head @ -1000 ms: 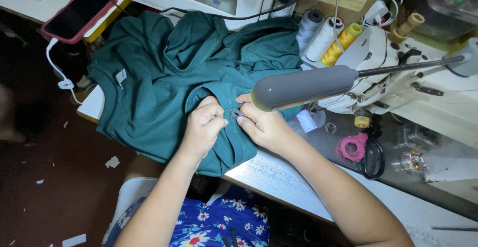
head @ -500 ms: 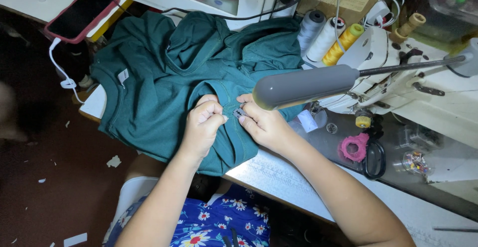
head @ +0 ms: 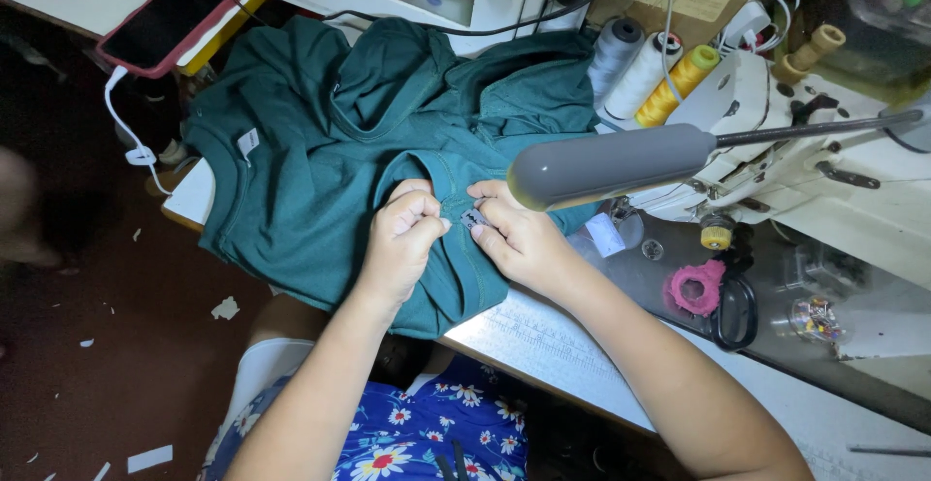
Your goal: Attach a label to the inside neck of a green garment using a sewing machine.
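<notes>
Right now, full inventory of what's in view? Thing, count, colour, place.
garment: 1, dark green, spread over the table edge, under both hands
small tool: 1, metallic, held at the garment seam between the hands; kind unclear
lamp: 1, grey, on a thin arm over the garment's right side
thread cones: 3, grey, white, yellow, behind the lamp
sewing machine: 1, white, right
scissors: 1, black handles, on the table right of the hands
pink ring: 1, beside the scissors
phone: 1, red case, top left, white cable attached
table: 1, white top
left hand: pinching the garment
right hand: on the garment, at the tool
</notes>
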